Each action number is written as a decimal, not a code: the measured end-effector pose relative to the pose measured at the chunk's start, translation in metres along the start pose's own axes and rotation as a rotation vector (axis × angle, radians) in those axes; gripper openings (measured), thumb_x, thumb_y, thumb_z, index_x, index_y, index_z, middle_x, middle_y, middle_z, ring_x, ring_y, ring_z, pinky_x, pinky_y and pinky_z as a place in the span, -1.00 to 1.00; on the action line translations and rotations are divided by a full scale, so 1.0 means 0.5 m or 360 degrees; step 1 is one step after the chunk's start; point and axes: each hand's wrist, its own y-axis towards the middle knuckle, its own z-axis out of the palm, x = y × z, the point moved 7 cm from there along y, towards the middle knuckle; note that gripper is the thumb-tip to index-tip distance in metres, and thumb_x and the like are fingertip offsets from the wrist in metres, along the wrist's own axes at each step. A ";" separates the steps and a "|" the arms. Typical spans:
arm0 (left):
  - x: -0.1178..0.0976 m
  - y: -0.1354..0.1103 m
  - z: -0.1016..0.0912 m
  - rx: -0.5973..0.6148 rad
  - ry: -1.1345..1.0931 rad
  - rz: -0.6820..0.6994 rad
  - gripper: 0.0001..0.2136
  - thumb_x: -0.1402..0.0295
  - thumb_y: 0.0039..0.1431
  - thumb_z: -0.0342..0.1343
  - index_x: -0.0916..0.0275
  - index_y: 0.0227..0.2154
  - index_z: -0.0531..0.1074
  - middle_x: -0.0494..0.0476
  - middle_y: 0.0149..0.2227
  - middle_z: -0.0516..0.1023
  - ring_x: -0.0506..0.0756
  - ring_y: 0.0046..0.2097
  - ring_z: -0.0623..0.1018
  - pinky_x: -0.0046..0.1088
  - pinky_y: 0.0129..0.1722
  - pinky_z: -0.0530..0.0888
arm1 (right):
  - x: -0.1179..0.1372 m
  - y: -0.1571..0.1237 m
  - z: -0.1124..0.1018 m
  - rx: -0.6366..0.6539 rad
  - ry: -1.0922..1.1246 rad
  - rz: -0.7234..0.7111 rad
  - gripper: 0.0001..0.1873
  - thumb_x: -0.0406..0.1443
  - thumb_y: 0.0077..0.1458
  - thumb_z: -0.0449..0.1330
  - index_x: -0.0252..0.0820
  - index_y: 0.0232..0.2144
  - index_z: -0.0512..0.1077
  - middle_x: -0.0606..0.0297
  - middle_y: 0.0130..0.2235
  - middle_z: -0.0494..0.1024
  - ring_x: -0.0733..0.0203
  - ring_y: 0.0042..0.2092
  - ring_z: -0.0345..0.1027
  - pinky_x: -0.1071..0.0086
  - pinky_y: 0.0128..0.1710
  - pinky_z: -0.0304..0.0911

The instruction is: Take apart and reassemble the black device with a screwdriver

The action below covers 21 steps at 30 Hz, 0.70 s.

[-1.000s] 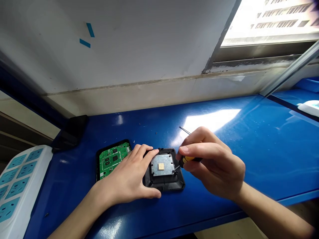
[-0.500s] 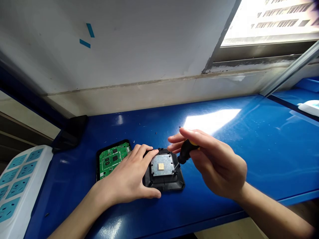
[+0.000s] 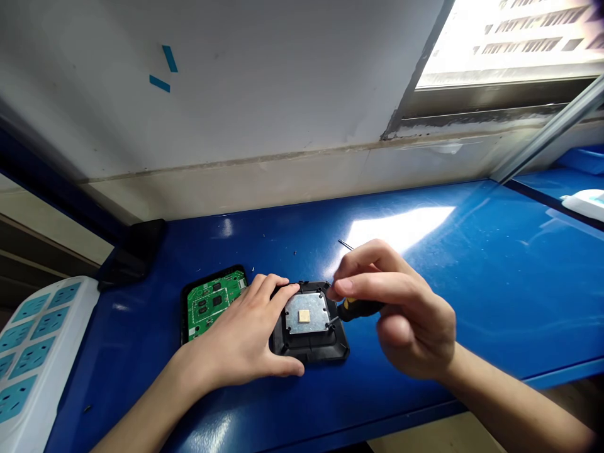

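Note:
My left hand [image 3: 245, 330] lies over the left part of a black plastic cover [image 3: 330, 349], thumb at its near edge and fingertips at its far edge. A silvery metal plate [image 3: 292, 321] with a small beige pad [image 3: 304, 316] sits in the cover. In my right hand [image 3: 410, 308] is a black-and-yellow screwdriver [image 3: 358, 309], tilted low. Its tip reaches the plate's near right corner; the fingers partly hide the handle. Beside my left hand, partly covered by it, a green circuit board [image 3: 212, 301] rests in a black housing [image 3: 185, 314].
Tiny dark bits, perhaps screws [image 3: 295, 253], lie on the blue table [image 3: 472, 302]. A thin dark rod [image 3: 345, 244] shows behind my right hand. A white power strip [image 3: 70, 352] stands at the left, near a black object [image 3: 136, 251]. The wall bounds the table's back.
The screwdriver's handle has tilted lower to the right, and my right hand's fingers have curled in. More of the thin rod behind them shows. My left hand stays put.

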 end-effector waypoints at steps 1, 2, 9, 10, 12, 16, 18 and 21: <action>0.000 -0.001 0.000 0.0007 0.0001 -0.0001 -0.12 0.05 -0.10 0.46 -0.01 0.30 0.22 0.15 0.20 0.31 0.36 0.20 0.34 0.02 0.18 0.44 | -0.001 -0.002 0.003 0.0036 0.0042 0.0038 -0.63 -0.15 0.42 0.03 -0.07 0.12 0.49 0.13 -0.10 0.49 0.13 -0.15 0.48 0.21 -0.26 0.52; 0.000 -0.001 0.001 0.0014 0.0001 -0.0003 -0.11 0.05 -0.09 0.46 -0.01 0.31 0.21 0.15 0.21 0.31 0.36 0.20 0.33 0.01 0.18 0.43 | -0.002 -0.004 0.005 0.0057 0.0081 0.0074 -0.61 -0.23 0.44 -0.03 -0.08 0.17 0.45 0.10 -0.02 0.50 0.11 -0.08 0.50 0.15 -0.18 0.54; 0.001 -0.001 0.003 0.0035 0.0029 -0.0024 -0.10 0.03 -0.08 0.45 0.05 0.32 0.20 0.17 0.24 0.28 0.34 0.23 0.31 -0.02 0.23 0.40 | 0.002 -0.002 -0.003 0.0011 -0.0045 0.0034 -0.50 -0.46 0.33 0.08 -0.05 0.26 0.37 0.12 -0.02 0.58 0.14 -0.13 0.54 0.19 -0.20 0.57; 0.000 -0.001 0.002 0.0037 0.0036 -0.0024 -0.11 0.03 -0.07 0.45 0.06 0.31 0.20 0.18 0.24 0.28 0.34 0.23 0.31 -0.02 0.23 0.41 | 0.004 0.000 -0.004 -0.0002 -0.0077 0.0001 -0.50 -0.45 0.31 0.13 -0.04 0.24 0.40 0.13 -0.07 0.58 0.15 -0.17 0.53 0.21 -0.24 0.57; -0.001 -0.001 0.001 0.0045 0.0037 -0.0022 -0.12 0.03 -0.07 0.45 0.08 0.31 0.21 0.18 0.23 0.28 0.34 0.22 0.31 -0.02 0.22 0.41 | 0.008 0.005 -0.006 -0.0018 -0.0144 -0.0043 -0.53 -0.41 0.27 0.23 -0.02 0.19 0.45 0.17 -0.16 0.56 0.17 -0.24 0.51 0.25 -0.33 0.55; -0.003 -0.002 0.001 0.0053 0.0032 -0.0019 -0.13 0.03 -0.08 0.45 0.04 0.29 0.22 0.18 0.23 0.28 0.35 0.22 0.31 0.00 0.21 0.42 | 0.012 0.012 -0.010 -0.0077 -0.0254 -0.0099 -0.63 -0.22 0.17 0.37 -0.01 0.04 0.56 0.27 -0.32 0.47 0.22 -0.35 0.41 0.34 -0.49 0.42; -0.002 -0.002 0.001 0.0039 0.0033 -0.0018 -0.16 0.02 -0.08 0.45 0.05 0.26 0.25 0.19 0.24 0.27 0.36 0.23 0.30 0.01 0.21 0.42 | 0.013 0.012 -0.013 -0.0120 -0.0253 -0.0132 -0.66 -0.13 0.13 0.39 -0.01 -0.04 0.59 0.29 -0.36 0.41 0.23 -0.38 0.35 0.37 -0.54 0.35; 0.000 -0.001 0.003 0.0028 0.0025 -0.0016 -0.17 0.02 -0.09 0.46 0.04 0.25 0.27 0.18 0.24 0.27 0.37 0.23 0.31 0.02 0.20 0.43 | 0.011 0.007 -0.011 -0.0099 -0.0207 -0.0117 -0.65 -0.04 0.22 0.28 -0.03 -0.03 0.58 0.28 -0.35 0.36 0.21 -0.36 0.33 0.35 -0.53 0.34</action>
